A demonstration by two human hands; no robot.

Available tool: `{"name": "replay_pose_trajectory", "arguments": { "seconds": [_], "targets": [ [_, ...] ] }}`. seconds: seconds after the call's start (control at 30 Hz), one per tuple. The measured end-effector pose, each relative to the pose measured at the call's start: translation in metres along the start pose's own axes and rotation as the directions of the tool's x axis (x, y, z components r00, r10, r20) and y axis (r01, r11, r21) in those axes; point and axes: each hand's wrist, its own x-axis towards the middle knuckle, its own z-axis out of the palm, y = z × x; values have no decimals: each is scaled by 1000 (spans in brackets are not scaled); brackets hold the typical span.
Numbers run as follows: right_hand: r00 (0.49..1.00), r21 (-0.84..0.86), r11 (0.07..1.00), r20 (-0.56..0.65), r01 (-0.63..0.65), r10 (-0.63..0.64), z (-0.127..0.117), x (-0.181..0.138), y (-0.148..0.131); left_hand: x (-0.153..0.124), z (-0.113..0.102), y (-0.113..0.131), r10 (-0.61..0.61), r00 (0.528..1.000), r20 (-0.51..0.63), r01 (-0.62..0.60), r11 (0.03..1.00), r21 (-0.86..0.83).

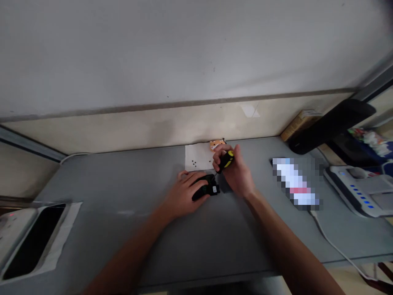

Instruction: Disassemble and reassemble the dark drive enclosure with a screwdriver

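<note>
A small black device (214, 189) lies on the table (123, 176), around the middle of its width, a little nearer the wall than the front edge. The left hand (187, 194) is draped over it, its grip clamped on the device, fingers across the top and thumb along the near side. A small pale label shows at the device's right end.

From where I stand, the right hand (239, 176) has its grip firmly closed on the black-and-yellow handle of a screwdriver (226, 161). The tool is tilted, its thin shaft slanting down and left to the device; whether the tip sits in a screw is too small to tell.

Just beyond the hands, a white sheet of paper (189, 150) reaches back towards the wall (135, 131), with a loose cluster of tiny dark pieces (193, 164) on its left part. At the paper's far right corner sits an orange-and-white item (215, 143), partly behind the right fingers.

Further right lies a phone, its screen (294, 184) blurred out, a white cable (330, 239) running from its near end over the table's edge. Beside it is a pale unit (362, 192) with blue lights; behind, a black cylinder (334, 125) leans near a thick book (297, 123). Far left, a dark-faced slab (37, 241) rests on white paper.
</note>
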Motion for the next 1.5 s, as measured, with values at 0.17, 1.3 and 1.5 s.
{"name": "replay_pose_trajectory", "arguments": {
  "seconds": [0.17,1.3,1.5],
  "targets": [
    [999,10,999,-10,-39,39,-4,-2,-4,-1,3,-2,23,999,-23,-23,1000,8],
    [926,-611,792,-295,8,-237,-28,4,-8,-1,-4,1,47,999,4,-47,995,92],
    [896,-700,714,-334,-28,-293,-34,6,-4,-1,-7,-1,-2,1000,-20,1,1000,-13]
  ]
}}
